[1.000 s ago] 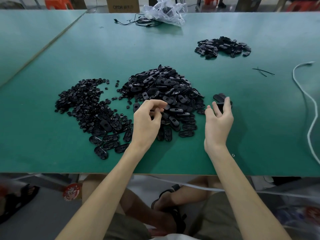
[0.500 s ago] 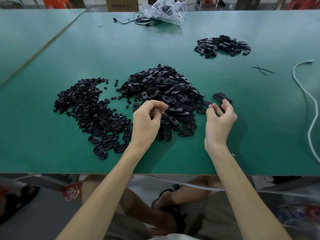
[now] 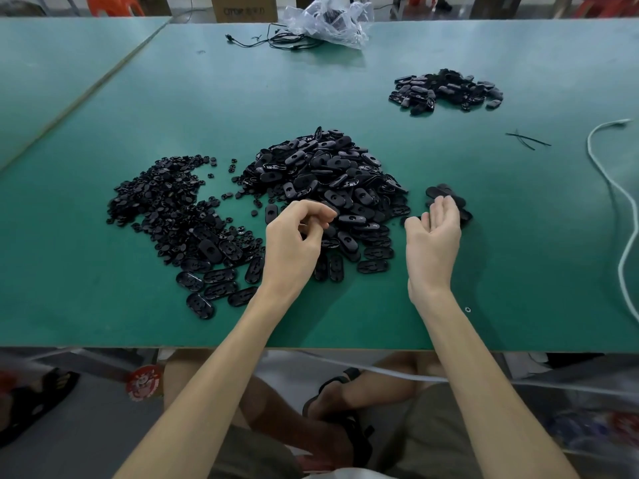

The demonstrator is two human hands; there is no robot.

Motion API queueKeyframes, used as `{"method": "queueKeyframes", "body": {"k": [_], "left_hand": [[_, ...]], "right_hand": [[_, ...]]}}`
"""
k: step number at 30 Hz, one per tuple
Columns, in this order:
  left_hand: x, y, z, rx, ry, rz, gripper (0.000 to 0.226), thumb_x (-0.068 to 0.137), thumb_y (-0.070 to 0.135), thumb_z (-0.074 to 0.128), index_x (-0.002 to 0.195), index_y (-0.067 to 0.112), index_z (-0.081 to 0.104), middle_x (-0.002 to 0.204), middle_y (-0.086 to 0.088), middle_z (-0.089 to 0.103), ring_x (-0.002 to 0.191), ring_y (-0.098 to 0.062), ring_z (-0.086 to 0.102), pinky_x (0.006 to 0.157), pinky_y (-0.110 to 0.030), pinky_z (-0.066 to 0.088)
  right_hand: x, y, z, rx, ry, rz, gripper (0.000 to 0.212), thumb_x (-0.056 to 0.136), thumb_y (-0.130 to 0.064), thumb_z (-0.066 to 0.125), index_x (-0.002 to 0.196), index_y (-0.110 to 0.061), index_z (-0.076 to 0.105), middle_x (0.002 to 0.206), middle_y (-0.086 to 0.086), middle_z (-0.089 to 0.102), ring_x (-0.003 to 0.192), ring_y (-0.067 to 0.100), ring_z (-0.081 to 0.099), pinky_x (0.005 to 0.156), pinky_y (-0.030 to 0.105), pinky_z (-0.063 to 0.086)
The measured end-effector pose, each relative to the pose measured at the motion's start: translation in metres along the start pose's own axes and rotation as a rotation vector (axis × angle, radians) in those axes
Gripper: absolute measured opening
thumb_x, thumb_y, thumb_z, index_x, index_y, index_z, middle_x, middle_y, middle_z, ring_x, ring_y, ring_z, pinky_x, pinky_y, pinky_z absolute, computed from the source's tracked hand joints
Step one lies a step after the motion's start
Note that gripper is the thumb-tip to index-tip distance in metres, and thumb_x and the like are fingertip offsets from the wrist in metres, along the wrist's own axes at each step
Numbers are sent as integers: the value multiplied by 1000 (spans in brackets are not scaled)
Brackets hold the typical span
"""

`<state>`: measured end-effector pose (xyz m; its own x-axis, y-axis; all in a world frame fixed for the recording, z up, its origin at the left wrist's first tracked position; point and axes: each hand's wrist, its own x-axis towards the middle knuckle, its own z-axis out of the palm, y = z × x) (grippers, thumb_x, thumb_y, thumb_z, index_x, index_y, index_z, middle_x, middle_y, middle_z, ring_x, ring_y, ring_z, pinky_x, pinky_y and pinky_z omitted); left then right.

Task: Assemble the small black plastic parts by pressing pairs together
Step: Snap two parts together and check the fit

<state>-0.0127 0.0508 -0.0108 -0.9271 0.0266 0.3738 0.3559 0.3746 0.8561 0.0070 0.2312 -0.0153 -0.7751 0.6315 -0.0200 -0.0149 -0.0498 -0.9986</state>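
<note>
- While the left hand (image 3: 294,247) hovers over the near edge of the big heap of oval parts (image 3: 328,174), its fingers are curled in toward the thumb; whether a part sits in that pinch cannot be told.
- The right hand (image 3: 434,243) is relaxed and unclenched, palm turned inward, gripping nothing; its fingertips (image 3: 446,203) reach a small cluster of oval parts (image 3: 437,190) just beside the heap's right edge.
- A spread of small round parts (image 3: 166,202) lies left of the heap, with some ovals laid flat along its near side.
- A far pile (image 3: 446,89) of black parts sits well apart, toward the back right of the green table (image 3: 345,81).
- A white cable (image 3: 619,202) snakes down the right side.
- A clear plastic bag (image 3: 328,15) and black wires (image 3: 276,41) lie at the far edge.
</note>
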Motion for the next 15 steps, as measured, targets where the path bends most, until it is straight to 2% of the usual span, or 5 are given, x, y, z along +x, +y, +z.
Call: {"method": "queueKeyframes", "body": {"k": [5,7,9,12,15], "left_hand": [[0,1,0,-3,7,2,35,97,-8,56,94,23,72,98,8,74,87,-12,70,77,-22,54],[0,1,0,-6,12,2,35,98,-8,55,94,23,72,97,7,74,87,-12,70,76,-22,54],[0,1,0,-11,11,-1,34,98,-8,55,95,21,73,98,7,74,87,-12,70,77,-23,55],[-1,2,0,-13,10,-6,33,98,-8,55,95,20,73,98,9,74,87,-11,70,77,-22,54],[0,2,-1,-11,16,-6,35,98,-8,56,94,22,73,97,9,74,87,-10,69,75,-19,52]], "right_hand": [[-2,-1,-1,-9,17,-71,66,95,7,53,157,-10,38,159,2,46,145,9,44,104,3,39],[-4,-1,0,-146,38,-137,56,93,8,54,146,-11,49,143,0,56,133,12,51,106,14,43],[-5,0,1,-336,37,-189,51,93,7,56,141,-11,53,134,0,57,128,19,45,101,18,38],[-3,0,5,-520,-12,-204,50,95,7,57,143,-7,52,142,9,52,137,25,34,106,20,29],[-3,-3,8,-650,-39,-196,55,96,6,57,148,-6,48,147,10,50,141,28,31,117,35,29]]}}
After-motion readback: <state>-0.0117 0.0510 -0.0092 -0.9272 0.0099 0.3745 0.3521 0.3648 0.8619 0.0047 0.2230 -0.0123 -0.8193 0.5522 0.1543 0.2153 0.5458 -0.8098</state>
